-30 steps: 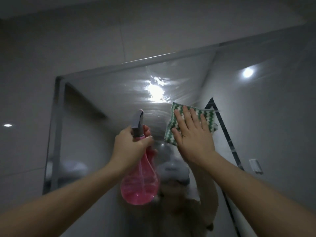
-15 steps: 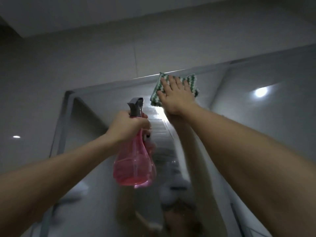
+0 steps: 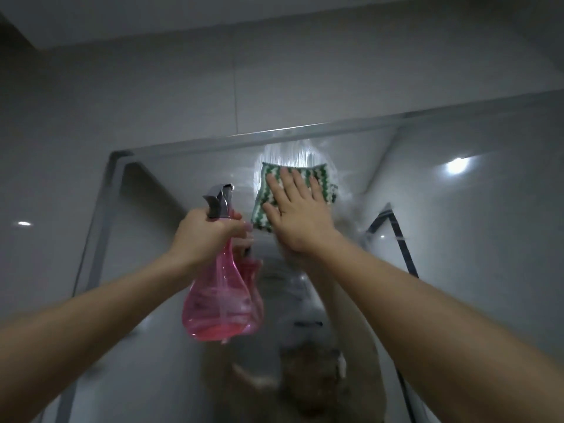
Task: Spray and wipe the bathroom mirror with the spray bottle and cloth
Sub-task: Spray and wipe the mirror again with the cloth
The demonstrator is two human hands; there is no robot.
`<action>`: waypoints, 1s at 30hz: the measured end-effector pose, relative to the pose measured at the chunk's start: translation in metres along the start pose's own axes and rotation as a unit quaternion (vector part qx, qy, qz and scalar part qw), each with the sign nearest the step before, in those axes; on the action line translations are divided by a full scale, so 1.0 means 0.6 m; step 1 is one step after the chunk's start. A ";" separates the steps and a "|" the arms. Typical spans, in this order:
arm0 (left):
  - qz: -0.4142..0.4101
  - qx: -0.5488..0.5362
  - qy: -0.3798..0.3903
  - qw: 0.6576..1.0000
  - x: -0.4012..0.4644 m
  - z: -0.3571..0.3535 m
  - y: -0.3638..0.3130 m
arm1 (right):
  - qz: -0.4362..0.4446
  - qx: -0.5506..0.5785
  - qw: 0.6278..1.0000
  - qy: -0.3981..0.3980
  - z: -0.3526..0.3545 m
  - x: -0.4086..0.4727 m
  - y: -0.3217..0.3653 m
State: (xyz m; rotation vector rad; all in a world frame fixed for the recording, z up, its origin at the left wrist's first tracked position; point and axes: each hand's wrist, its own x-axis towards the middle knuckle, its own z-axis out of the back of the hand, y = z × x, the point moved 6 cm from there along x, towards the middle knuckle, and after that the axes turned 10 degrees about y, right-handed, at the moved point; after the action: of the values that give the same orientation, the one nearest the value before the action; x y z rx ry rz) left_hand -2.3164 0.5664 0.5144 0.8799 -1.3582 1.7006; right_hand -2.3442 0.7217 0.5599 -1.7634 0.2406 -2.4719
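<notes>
Wiping near the mirror's top edge, bottle held in reserve.

The right hand point(image 3: 297, 215) lies flat with its fingers point(image 3: 288, 183) spread on the green-and-white cloth point(image 3: 328, 184), likely to press it evenly against the mirror point(image 3: 457, 239) at about 12 o'clock, just under wet streaks. The left hand point(image 3: 203, 233), at 9 o'clock of the cloth, grips the neck of the pink spray bottle point(image 3: 221, 303), fingers curled round it, nozzle toward the glass, probably ready for another squirt.

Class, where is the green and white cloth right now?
In the head view, the cloth lies flat on the mirror just below its top edge, pressed under the right hand, right of the spray bottle.
</notes>
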 end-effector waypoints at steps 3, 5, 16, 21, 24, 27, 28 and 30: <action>0.022 -0.009 0.000 1.000 -0.042 -0.007 0.012 | 0.010 -0.004 1.000 0.014 -0.021 -0.061 0.016; 0.027 -0.027 0.009 0.999 -0.072 -0.018 0.022 | 0.018 -0.012 0.999 0.027 -0.041 -0.098 0.025; 0.031 -0.027 -0.026 0.999 -0.092 0.011 0.051 | 0.070 -0.034 0.996 0.031 -0.054 -0.125 0.050; 0.012 -0.023 -0.035 0.999 -0.041 0.055 0.051 | 0.004 -0.009 1.000 0.025 -0.008 0.008 0.038; -0.008 -0.014 -0.045 0.999 -0.001 0.091 0.049 | -0.032 0.006 0.999 0.012 0.005 0.092 0.047; -0.014 0.016 -0.070 0.997 0.040 0.140 0.044 | -0.053 0.025 0.998 -0.019 0.023 0.167 0.071; -0.015 0.031 -0.077 0.996 0.050 0.156 0.041 | -0.063 0.023 0.997 -0.024 0.027 0.186 0.079; -0.023 0.057 -0.078 0.995 0.065 0.185 0.033 | -0.082 0.009 0.996 -0.037 0.033 0.214 0.094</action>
State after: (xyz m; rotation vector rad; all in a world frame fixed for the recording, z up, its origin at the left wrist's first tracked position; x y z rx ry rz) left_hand -2.3462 0.4606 0.5609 1.1219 -1.3407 1.7171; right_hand -2.3685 0.6431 0.6754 -1.9362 0.0702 -2.5016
